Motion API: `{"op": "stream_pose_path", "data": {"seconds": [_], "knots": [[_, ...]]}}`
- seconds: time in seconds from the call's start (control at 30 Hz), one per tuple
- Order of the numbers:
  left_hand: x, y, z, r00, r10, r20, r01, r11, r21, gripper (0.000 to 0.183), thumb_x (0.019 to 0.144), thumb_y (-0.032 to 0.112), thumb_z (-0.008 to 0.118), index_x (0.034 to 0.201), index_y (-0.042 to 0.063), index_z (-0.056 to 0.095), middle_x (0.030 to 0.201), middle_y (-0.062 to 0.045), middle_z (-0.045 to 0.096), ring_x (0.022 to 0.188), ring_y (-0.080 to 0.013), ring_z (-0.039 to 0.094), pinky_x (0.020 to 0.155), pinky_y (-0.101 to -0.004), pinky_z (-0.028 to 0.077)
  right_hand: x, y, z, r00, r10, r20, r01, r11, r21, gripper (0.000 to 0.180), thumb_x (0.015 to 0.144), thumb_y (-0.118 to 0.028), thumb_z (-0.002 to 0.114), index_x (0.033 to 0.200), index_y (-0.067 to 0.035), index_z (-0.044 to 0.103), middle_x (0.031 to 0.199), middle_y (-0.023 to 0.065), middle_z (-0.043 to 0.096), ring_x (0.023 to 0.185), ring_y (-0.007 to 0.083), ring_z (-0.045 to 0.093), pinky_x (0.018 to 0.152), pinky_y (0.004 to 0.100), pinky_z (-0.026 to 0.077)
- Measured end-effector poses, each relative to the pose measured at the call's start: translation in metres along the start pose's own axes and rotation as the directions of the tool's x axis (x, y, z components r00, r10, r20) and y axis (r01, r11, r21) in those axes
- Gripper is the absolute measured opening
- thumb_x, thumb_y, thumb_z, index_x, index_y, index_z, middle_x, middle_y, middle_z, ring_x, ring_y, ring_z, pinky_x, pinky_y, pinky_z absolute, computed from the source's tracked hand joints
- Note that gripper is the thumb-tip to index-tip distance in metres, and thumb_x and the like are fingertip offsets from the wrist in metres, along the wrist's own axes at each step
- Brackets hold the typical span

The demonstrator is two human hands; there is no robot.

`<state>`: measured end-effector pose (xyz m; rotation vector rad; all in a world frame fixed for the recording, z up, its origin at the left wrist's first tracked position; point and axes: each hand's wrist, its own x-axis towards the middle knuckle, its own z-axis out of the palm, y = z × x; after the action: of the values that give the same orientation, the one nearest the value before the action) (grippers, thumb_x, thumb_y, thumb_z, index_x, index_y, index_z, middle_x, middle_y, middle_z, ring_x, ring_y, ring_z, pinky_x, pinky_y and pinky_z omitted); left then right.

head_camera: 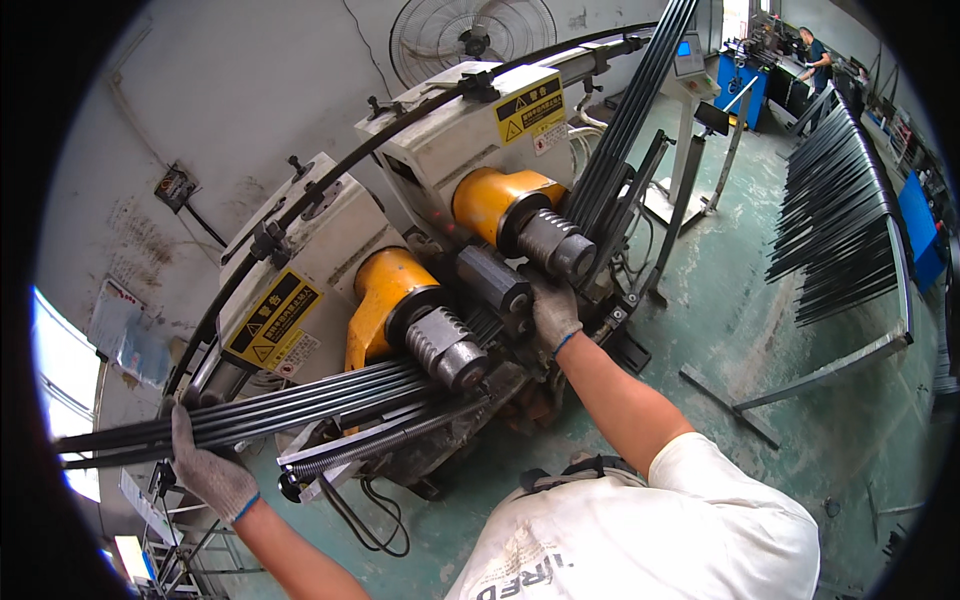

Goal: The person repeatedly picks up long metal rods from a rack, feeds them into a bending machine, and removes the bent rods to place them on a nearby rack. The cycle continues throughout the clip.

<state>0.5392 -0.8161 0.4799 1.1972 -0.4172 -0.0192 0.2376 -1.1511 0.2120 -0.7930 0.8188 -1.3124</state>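
My left hand (pixel 212 474), in a grey work glove, is wrapped around the left ends of several dark metal bars (pixel 315 411). The bars run under the grooved steel roller (pixel 446 349) of a two-headed bending machine (pixel 450 112). My right hand (pixel 555 306), gloved as well, reaches in between the dark central block (pixel 493 279) and the second grooved roller (pixel 559 241). Its fingers are hidden behind the block, so what they touch cannot be seen. From the second head, another group of bars (pixel 634 120) slants up and away to the right.
Orange bending arms (pixel 499 206) flank the rollers. A rack (pixel 904 300) hung with many bent dark rods stands to the right. Behind the machine is a large fan (pixel 472 37). A control panel (pixel 686 60) stands farther off, and another person (pixel 816 60) works beyond it.
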Motion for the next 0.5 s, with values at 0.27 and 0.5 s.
{"op": "stream_pose_path", "data": {"seconds": [0.27, 0.5], "knots": [[-0.008, 0.015, 0.103, 0.955, 0.186, 0.231, -0.21, 0.974, 0.086, 0.032, 0.107, 0.015, 0.068, 0.131, -0.006, 0.065, 0.103, -0.015, 0.076, 0.09, -0.0226, 0.076, 0.084, -0.0347, 0.064, 0.01, -0.018, -0.003, 0.997, 0.017, 0.07, -0.02, 0.999, 0.039, 0.045, 0.096, -0.018, 0.081, 0.137, -0.001, 0.073, 0.124, 0.0089, 0.076, 0.107, 0.0202, 0.073, 0.093, 0.0381, 0.058], [-0.032, 0.022, 0.191, 0.77, 0.288, 0.569, -0.445, 0.882, 0.156, 0.039, 0.104, 0.018, 0.069, 0.132, -0.006, 0.059, 0.099, -0.008, 0.071, 0.088, -0.017, 0.067, 0.084, -0.0337, 0.055, 0.02, -0.014, -0.016, 0.99, -0.114, 0.087, 0.129, 0.974, -0.184, 0.048, 0.096, -0.024, 0.081, 0.136, 0.0, 0.072, 0.127, 0.0112, 0.075, 0.115, 0.0219, 0.071, 0.101, 0.0394, 0.056]]}}
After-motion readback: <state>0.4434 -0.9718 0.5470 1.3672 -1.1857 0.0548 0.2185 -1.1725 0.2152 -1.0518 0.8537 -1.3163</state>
